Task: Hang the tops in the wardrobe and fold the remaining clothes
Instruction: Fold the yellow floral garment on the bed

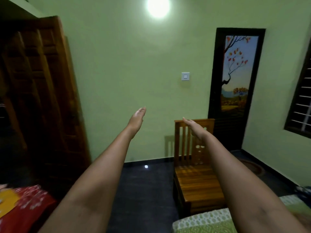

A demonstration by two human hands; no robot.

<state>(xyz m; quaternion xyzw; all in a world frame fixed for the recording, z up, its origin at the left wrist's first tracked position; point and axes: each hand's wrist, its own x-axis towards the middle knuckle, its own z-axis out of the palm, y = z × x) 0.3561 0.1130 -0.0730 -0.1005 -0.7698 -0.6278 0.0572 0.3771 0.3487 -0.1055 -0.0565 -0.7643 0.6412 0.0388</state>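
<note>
Green-walled room, dark floor [144, 190], lamp [158, 6] glaring high on wall. Wardrobe [38, 98] at left, dark carved wood, door looks swung open; inside not visible. Wooden chair [196, 180] against far wall, right of centre, seat bare. Painted door [235, 78] with tree scene behind chair, switch [185, 76] on wall left of it, barred window [301, 105] at right edge. Both arms stretched forward, bare, raised off everything. Left hand [137, 117] flat, fingers pressed together and straight, gripping nothing. Right hand [195, 127] same: fingers together, extended, empty, seen in front of chair back. Hands well apart, touching nothing. Clothes [25, 204] at lower left: red patterned piece with yellow one beside it, heaped, unfolded, below wardrobe. Bed [207, 221] corner at lower right, green patterned sheet.
</note>
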